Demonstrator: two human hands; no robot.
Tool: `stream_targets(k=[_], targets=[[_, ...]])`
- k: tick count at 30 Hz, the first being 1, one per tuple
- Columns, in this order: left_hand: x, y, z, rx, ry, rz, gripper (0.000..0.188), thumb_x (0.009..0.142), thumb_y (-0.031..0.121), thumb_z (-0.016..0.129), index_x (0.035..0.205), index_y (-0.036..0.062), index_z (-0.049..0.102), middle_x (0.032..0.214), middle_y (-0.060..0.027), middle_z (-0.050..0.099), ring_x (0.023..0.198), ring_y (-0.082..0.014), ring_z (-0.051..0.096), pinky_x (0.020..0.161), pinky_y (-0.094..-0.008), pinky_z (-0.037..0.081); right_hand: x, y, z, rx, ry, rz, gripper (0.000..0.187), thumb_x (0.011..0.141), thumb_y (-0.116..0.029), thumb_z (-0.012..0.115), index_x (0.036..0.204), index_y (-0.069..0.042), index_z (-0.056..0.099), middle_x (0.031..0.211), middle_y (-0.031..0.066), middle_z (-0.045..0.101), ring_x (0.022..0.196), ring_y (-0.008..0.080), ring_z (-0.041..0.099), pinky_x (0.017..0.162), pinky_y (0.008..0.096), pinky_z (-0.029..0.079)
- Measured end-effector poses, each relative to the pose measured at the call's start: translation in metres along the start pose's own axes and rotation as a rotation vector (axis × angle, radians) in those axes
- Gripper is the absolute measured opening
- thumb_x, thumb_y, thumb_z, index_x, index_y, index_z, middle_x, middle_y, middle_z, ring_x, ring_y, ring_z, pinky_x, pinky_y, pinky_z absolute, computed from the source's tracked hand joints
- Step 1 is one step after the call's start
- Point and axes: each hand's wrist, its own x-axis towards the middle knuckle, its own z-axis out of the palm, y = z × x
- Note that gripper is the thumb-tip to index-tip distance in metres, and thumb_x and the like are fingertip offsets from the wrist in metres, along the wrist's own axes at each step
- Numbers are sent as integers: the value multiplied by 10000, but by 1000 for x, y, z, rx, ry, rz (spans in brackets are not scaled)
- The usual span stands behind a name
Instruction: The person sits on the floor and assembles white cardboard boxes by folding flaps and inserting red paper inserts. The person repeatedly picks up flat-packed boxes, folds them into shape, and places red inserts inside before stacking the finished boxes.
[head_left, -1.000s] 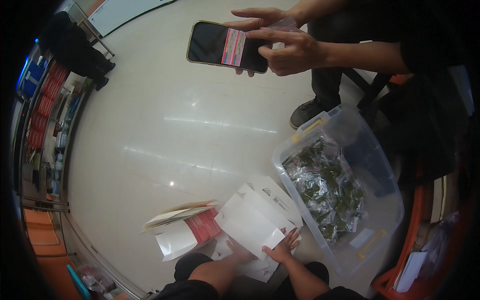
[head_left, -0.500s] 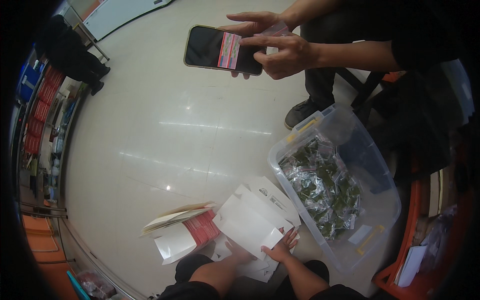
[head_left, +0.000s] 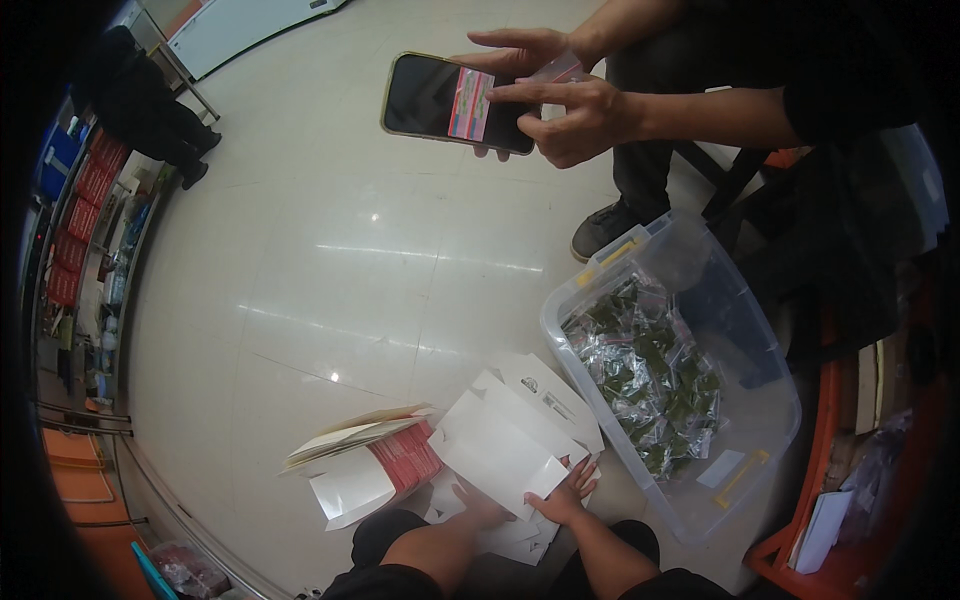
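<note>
A stack of flat white card pieces [head_left: 500, 430] lies on the floor between my knees. My right hand [head_left: 565, 497] pinches the near right corner of the top piece, thumb above and the other fingers stretched out past its edge. At its near left edge rests my left hand [head_left: 483, 508], with most of its fingers hidden beneath the card. Left of the stack, a folded bundle of white and cream card [head_left: 360, 450] stands with a red panel [head_left: 405, 458]. On the right is a clear plastic tub [head_left: 765, 385] holding several small zip bags of dark green contents [head_left: 645, 370].
Across from me, another person's hands hold a phone [head_left: 425, 95] and touch its screen; a small clear bag [head_left: 560, 68] is in one hand. Their shoe [head_left: 605, 228] stands behind the tub. Someone in dark clothes [head_left: 145, 105] stands at the shelves far left. An orange-red rack [head_left: 815, 500] borders the right.
The other person's hands and phone have shifted slightly to the right. My own hands and the cards look almost unmoved.
</note>
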Motion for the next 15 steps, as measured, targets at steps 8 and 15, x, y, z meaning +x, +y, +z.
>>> stream_targets(k=[8, 15], targets=[[-20, -11, 15, -1, 53, -20, 1228, 765, 645, 773, 1657, 216, 45, 1679, -245, -137, 1464, -548, -282, 1131, -749, -108, -19, -12, 12, -73, -19, -10, 1172, 748, -671, 732, 1634, -162, 159, 1612, 380, -208, 1391, 609, -370, 1021, 814, -159], [-44, -21, 37, 9, 76, -21, 1243, 751, 624, 795, 1656, 228, 40, 1681, -239, -131, 1458, -557, -285, 1138, -746, -97, -46, -9, 32, -49, 29, 18, 1210, 721, -666, 749, 1634, -152, 144, 1606, 374, -237, 1423, 596, -329, 1061, 795, -128]])
